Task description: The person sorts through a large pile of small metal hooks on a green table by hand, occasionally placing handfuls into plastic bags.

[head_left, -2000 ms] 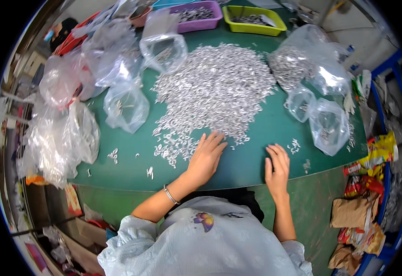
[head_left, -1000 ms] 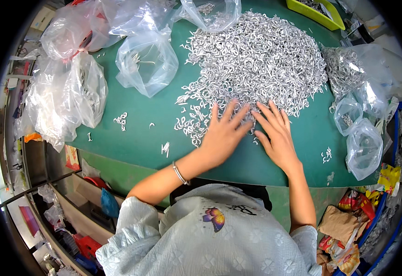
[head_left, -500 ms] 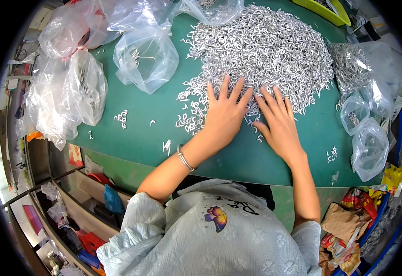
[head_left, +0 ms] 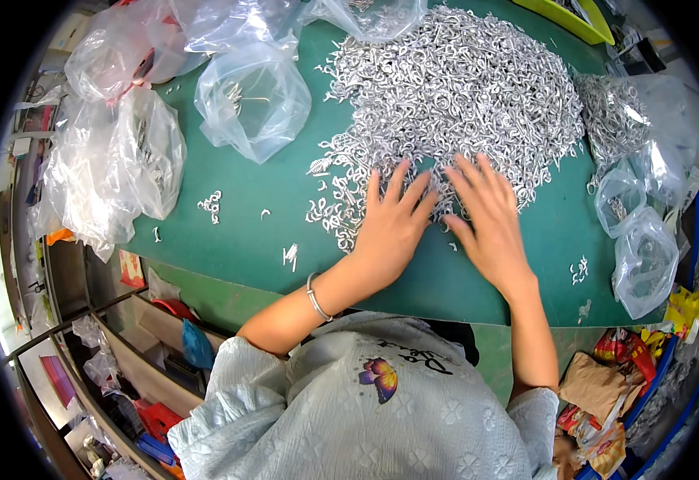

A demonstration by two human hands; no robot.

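Left hand (head_left: 393, 228), palm down with fingers spread wide, lies flat on the near edge of the heap of small silvery metal parts (head_left: 461, 96); nothing is gripped. A thin bracelet (head_left: 315, 297) circles its wrist. Right hand (head_left: 487, 220), just beside the left and likewise flat and splayed, presses its fingertips into the same near edge of the heap, holding nothing. Both forearms rise from the person's pale textured garment (head_left: 365, 408), which bears a butterfly motif.

The heap rests on a green mat (head_left: 269, 232) and spreads from the hands toward the mat's far side. Left of the heap's near edge, a few stray metal parts (head_left: 210, 205) lie scattered on the mat, well apart from the main mass. Right of the heap, two small clear bags (head_left: 641, 256) holding a few parts sit near the mat's edge. Farther left of the heap lies a crumpled clear plastic bag (head_left: 252, 96), and beyond it, at the mat's left rim, a cluster of larger clear bags (head_left: 113, 168). Behind the heap, at its far right, a yellow-green tray (head_left: 577, 20) is partly visible.
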